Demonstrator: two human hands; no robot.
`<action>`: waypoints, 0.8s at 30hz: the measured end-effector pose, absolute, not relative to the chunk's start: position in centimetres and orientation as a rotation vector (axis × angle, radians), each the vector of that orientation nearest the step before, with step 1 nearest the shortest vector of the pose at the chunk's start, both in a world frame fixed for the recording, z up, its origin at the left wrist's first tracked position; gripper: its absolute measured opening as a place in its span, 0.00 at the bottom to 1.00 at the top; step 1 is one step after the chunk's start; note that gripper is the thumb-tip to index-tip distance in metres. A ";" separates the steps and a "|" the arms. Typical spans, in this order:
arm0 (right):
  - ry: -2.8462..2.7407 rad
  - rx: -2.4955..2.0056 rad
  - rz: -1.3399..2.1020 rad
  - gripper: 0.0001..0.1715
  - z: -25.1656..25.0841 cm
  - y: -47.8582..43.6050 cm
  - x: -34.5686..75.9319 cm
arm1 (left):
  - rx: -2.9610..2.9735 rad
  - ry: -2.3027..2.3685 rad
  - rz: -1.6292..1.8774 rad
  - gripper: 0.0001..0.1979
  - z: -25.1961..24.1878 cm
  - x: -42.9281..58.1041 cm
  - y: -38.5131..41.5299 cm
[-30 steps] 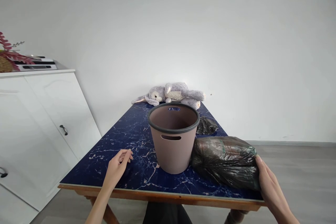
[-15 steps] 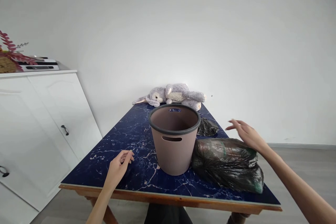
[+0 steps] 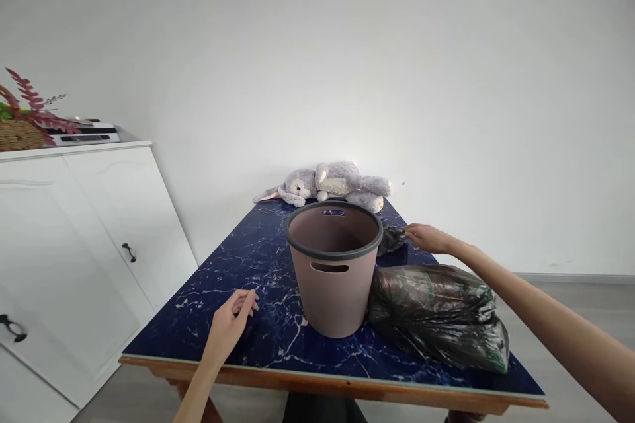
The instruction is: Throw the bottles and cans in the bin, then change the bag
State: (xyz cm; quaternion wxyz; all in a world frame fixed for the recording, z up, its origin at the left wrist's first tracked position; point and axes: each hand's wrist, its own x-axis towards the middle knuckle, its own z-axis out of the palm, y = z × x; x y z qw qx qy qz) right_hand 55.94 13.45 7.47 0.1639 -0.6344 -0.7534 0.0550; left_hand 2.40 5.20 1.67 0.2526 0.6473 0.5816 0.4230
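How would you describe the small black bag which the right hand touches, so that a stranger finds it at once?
Start at the blue marble-patterned table and find the brown bin at its middle. Behind the bin's right side, under the right hand, lies the small crumpled black bag. It is much smaller and darker than the big stuffed bag lying nearer the front edge.

The bucket point(image 3: 333, 269) hides part of the small black bag point(image 3: 390, 239) at the right hand point(image 3: 425, 238), so its grip cannot be told. The picture's left edge cuts off the basket point(image 3: 17, 134).
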 end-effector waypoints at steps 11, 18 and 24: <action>-1.685 -1.343 -0.344 0.22 19.4 1.2 51.5 | 1.750 1.510 1.224 0.26 2.5 2.9 4.7; -1.605 -1.284 -0.407 0.15 22.9 -8.1 48.5 | 1.968 1.450 1.465 0.17 7.9 7.9 0.1; -1.637 -1.131 0.038 0.14 23.6 -10.6 45.7 | 2.241 1.079 1.427 0.16 14.2 15.5 -6.0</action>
